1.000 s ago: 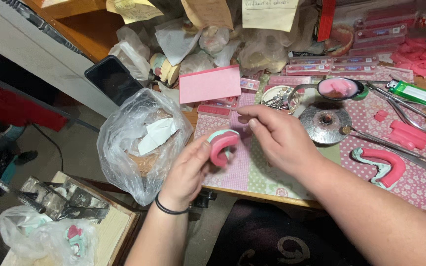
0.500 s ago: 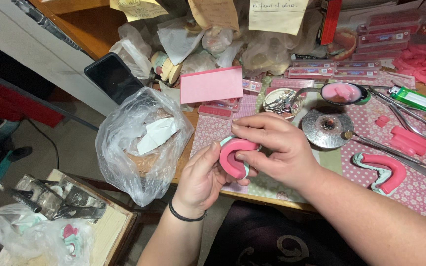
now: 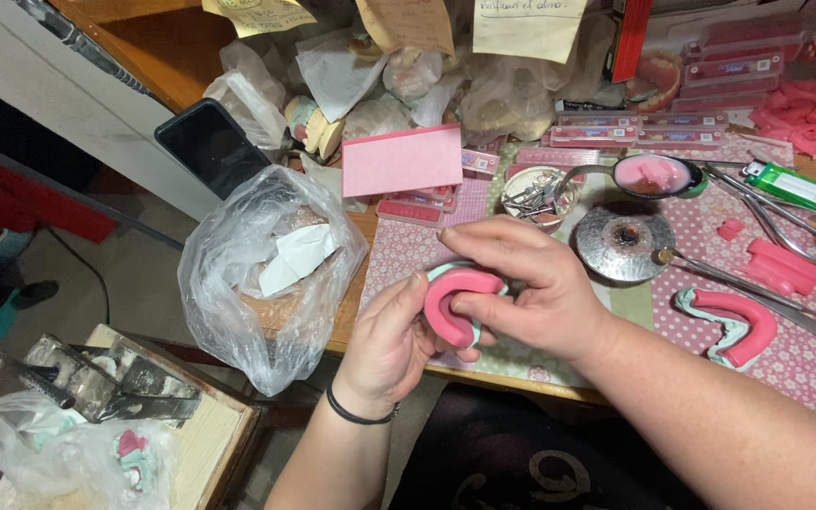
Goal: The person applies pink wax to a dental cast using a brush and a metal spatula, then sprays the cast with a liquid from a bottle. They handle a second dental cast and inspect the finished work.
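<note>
Both hands gripping a pink wax rim on a pale green dental cast

The left hand cups the pink wax rim from below; the right hand pinches it from above, over the counter edge. At nine o'clock sits a clear plastic bag; at three o'clock, a second wax rim.

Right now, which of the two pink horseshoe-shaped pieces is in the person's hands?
The pink horseshoe piece at the table's front edge, gripped between the left hand and right hand. The other horseshoe piece lies untouched on the patterned mat, far right.
</note>
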